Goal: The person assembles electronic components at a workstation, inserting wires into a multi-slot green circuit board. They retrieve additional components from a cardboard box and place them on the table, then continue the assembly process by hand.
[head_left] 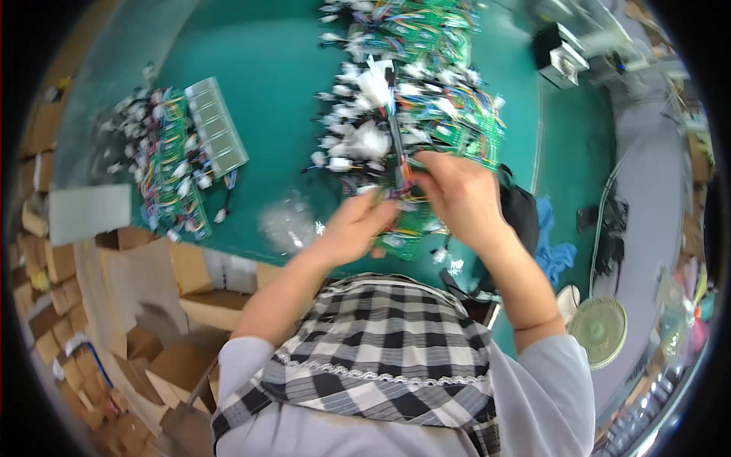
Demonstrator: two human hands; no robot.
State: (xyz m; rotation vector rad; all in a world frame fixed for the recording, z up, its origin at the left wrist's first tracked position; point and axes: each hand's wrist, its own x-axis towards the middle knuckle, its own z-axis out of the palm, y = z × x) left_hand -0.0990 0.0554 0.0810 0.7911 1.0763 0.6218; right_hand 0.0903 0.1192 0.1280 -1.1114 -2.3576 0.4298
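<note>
Over the near edge of the green table, my left hand (pixel 354 228) and my right hand (pixel 464 194) are close together with fingers bent. Between them runs a wire harness (pixel 396 133) with a black sleeve, coloured wires and white connectors at its far end. My right thumb and fingertips pinch its near part; my left fingers close on the wires from the other side. Motion blurs the fingertips. Just below the hands lies a green circuit board (pixel 400 242), partly hidden. Beyond them a pile of wired circuit boards (pixel 457 103) spreads up the table.
At left, more wired boards (pixel 167 164) lie beside a pale panel of square sections (pixel 217 126). A clear plastic bag (pixel 288 222) sits near my left hand. To the right are a blue cloth (pixel 554 244) and a green fan (pixel 598 331). Cardboard boxes (pixel 183 365) stand below left.
</note>
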